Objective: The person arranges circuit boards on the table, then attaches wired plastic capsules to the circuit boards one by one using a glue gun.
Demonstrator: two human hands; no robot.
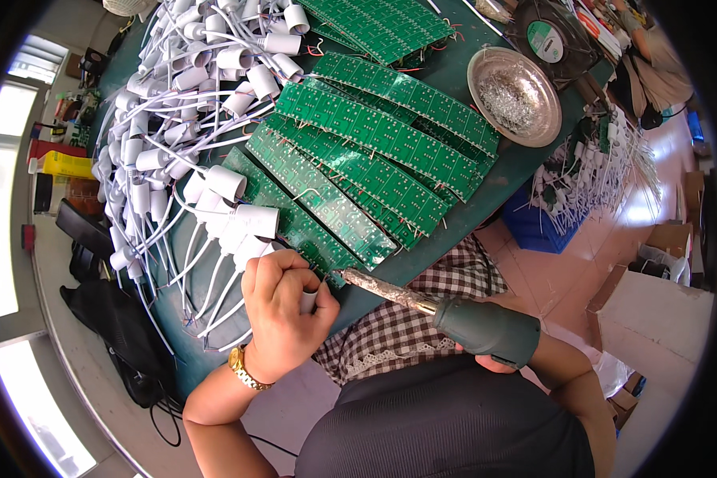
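Note:
My left hand (pixel 283 311), with a gold watch (pixel 244 369) at the wrist, is closed around a white plastic lamp socket (pixel 309 301). Just beyond its fingers lies the near end of a green circuit board strip (pixel 283 213). My right hand (pixel 495 365) grips a soldering iron (pixel 486 328), whose thick dark handle hides most of the fingers. The iron's tip points left and comes close to the board's end beside my left hand. Whether the tip touches it, I cannot tell. Several white sockets (pixel 251 221) with wires stand along the board's left edge.
A heap of white wired sockets (pixel 191 80) covers the table's left side. Fanned stacks of green boards (pixel 382 143) lie mid-table. Beyond them are a round dish (pixel 479 88) of solder scraps and a black fan (pixel 550 40). A blue crate (pixel 534 231) stands on the floor at right.

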